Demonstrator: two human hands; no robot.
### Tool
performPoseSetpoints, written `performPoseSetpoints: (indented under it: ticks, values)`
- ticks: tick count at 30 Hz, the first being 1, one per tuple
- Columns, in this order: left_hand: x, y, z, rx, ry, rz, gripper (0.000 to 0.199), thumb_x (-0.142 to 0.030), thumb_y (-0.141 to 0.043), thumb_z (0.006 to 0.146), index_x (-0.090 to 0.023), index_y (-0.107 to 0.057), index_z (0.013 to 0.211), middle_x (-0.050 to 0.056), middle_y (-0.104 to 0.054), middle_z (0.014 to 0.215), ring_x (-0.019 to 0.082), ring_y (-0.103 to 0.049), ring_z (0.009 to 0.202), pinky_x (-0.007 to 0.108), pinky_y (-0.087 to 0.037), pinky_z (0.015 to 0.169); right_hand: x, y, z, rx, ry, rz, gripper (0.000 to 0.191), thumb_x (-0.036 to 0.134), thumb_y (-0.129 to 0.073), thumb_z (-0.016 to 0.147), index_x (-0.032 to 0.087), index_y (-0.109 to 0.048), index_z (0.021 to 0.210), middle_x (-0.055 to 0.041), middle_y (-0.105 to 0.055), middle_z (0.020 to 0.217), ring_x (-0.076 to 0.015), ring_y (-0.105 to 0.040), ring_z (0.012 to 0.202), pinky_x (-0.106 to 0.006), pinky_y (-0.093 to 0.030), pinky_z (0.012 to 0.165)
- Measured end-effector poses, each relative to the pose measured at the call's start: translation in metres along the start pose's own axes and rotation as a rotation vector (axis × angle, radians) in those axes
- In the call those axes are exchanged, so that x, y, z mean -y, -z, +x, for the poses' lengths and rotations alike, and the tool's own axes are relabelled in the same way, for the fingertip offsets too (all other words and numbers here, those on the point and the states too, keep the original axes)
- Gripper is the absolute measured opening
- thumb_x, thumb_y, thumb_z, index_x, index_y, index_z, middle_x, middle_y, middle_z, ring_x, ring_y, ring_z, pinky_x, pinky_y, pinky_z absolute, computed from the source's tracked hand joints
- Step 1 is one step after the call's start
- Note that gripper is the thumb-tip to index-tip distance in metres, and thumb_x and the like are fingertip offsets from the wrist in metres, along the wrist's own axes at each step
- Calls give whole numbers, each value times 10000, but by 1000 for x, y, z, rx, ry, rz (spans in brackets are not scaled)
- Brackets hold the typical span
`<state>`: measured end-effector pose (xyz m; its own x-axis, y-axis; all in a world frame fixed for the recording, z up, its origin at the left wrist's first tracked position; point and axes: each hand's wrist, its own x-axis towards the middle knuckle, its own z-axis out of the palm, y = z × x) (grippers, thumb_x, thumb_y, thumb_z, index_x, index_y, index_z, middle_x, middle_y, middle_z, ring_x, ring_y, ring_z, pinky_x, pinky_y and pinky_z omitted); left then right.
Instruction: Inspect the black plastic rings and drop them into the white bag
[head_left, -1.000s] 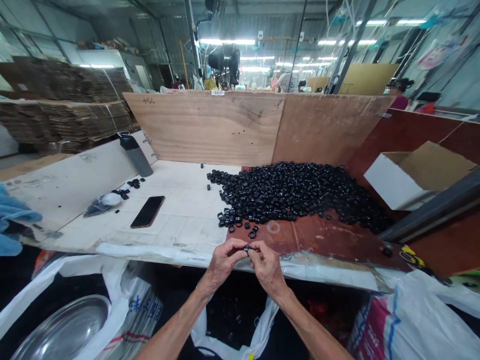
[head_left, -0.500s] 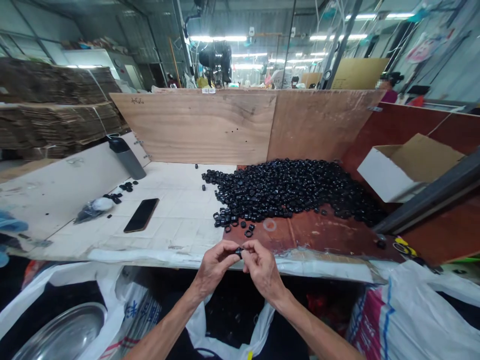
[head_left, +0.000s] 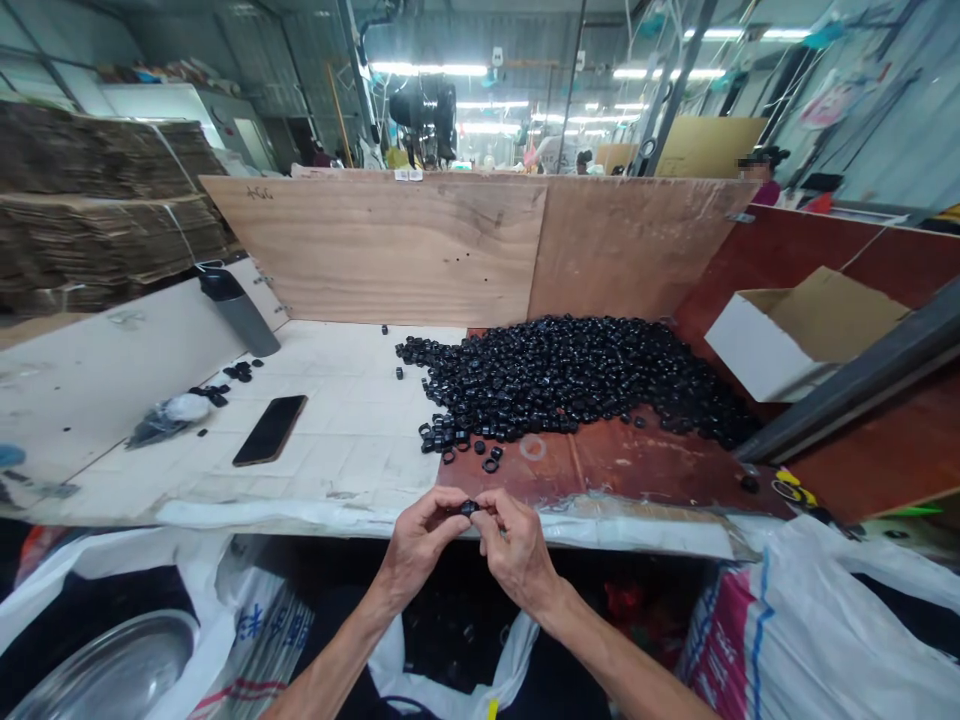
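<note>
Between my fingertips, just above the table's front edge, is a small black ring-shaped part (head_left: pixel 469 508). My left hand (head_left: pixel 424 540) pinches it from the left with thumb and forefinger. My right hand (head_left: pixel 517 548) grips its other side, fingers curled. A large heap of similar black parts (head_left: pixel 570 375) spreads over the middle and right of the table. A few loose ones (head_left: pixel 491 460) lie at its near edge. Below my hands, an open white bag (head_left: pixel 517 650) holds dark pieces that are hard to make out.
A phone (head_left: pixel 271 430), a grey bottle (head_left: pixel 241 312) and a small plastic bag (head_left: pixel 169 418) are on the left. To the right are an open carton (head_left: pixel 772 345), a metal bar and yellow-handled scissors (head_left: pixel 795 488). Wooden boards (head_left: pixel 397 250) stand behind. A person sits far back right.
The view has shifted slightly, so the table items appear a little further left. Both hands still hold the small black part, which now looks turned a little.
</note>
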<state>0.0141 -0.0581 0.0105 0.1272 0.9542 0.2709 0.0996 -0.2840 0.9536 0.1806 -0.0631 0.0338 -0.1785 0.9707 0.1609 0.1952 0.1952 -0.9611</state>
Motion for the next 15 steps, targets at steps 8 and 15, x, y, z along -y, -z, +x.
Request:
performPoseSetpoints:
  ticks: [8, 15]
  values:
    - [1, 20, -11, 307, -267, 334, 185, -173, -551, 927, -229, -635, 1083, 76, -676, 1073, 194, -648, 989, 328, -530, 867, -14, -1, 4, 230, -524, 264, 275, 353, -508, 835, 205, -495, 603, 52, -450, 404, -108, -394, 364, -240, -356, 425]
    - [-9, 2, 46, 130, -122, 544, 46, -235, -658, 844, -196, -639, 827, 20, -615, 828, 180, -597, 774, 296, -501, 738, -49, 34, 63, -57, 326, -514, 326, 67, -491, 789, 186, -620, 1063, -99, -599, 1047, -204, -593, 890, -323, -488, 797]
